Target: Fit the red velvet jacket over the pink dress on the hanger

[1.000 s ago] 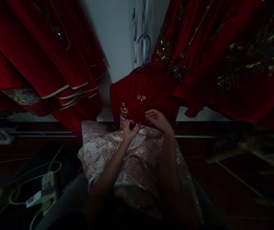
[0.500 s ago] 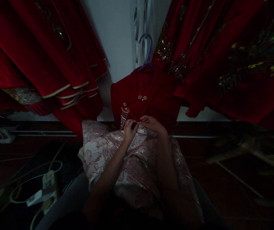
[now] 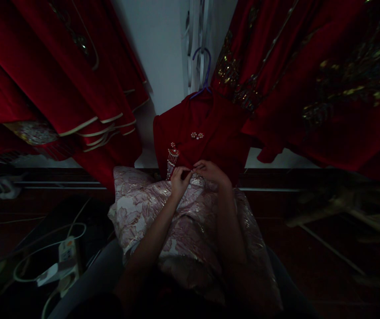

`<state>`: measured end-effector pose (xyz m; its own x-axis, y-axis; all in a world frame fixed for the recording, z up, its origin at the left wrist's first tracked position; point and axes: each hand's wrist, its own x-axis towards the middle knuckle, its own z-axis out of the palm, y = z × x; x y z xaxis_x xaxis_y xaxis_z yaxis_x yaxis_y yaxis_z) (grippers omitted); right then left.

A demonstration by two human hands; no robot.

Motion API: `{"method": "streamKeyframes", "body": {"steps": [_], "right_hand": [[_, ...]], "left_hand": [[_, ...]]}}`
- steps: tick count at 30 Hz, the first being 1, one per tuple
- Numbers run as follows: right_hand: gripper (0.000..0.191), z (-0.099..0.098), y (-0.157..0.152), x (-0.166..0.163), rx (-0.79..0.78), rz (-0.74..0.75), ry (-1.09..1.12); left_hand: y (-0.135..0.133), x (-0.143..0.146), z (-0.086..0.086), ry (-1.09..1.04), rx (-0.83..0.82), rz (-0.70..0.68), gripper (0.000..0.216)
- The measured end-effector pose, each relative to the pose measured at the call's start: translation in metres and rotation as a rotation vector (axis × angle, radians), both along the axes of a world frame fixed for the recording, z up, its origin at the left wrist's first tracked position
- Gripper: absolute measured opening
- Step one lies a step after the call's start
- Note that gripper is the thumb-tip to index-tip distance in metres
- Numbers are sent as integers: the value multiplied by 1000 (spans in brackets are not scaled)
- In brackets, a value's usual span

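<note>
Across my lap lies a shiny pale pink and silver floral brocade cloth (image 3: pixel 140 208). At its far edge my left hand (image 3: pixel 179 180) has thumb and forefinger pinched together. My right hand (image 3: pixel 210 172) meets it there, its fingers also closed at the tips. Whatever sits between the fingertips is too small and dark to make out. Just beyond my hands hangs a red garment (image 3: pixel 226 128) with a pair of flower-shaped beaded ornaments (image 3: pixel 197 135). A beaded tassel brooch (image 3: pixel 172 158) is on its left side, near my left hand.
A purple hanger (image 3: pixel 205 84) holds up the red garment. More red garments (image 3: pixel 37 57) hang at left, and sequinned red ones (image 3: pixel 286 97) at right. A power strip (image 3: pixel 68 261) with white cables lies at lower left. Blurred wooden legs (image 3: pixel 336 208) stand at right.
Both hands stay almost in place at the cloth's far edge, with only a slight shift of the fingers. Nothing else has visibly moved.
</note>
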<state>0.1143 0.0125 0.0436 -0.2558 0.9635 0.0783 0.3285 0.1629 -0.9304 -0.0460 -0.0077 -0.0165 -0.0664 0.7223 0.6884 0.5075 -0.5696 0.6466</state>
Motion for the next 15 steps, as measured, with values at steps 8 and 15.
{"method": "streamKeyframes", "body": {"steps": [8, 15], "right_hand": [[19, -2, 3, 2, -6, -10, -16], [18, -8, 5, 1, 6, -30, 37]], "left_hand": [[-2, 2, 1, -32, -14, 19, 15], [-2, 2, 5, -28, 35, -40, 9]]}}
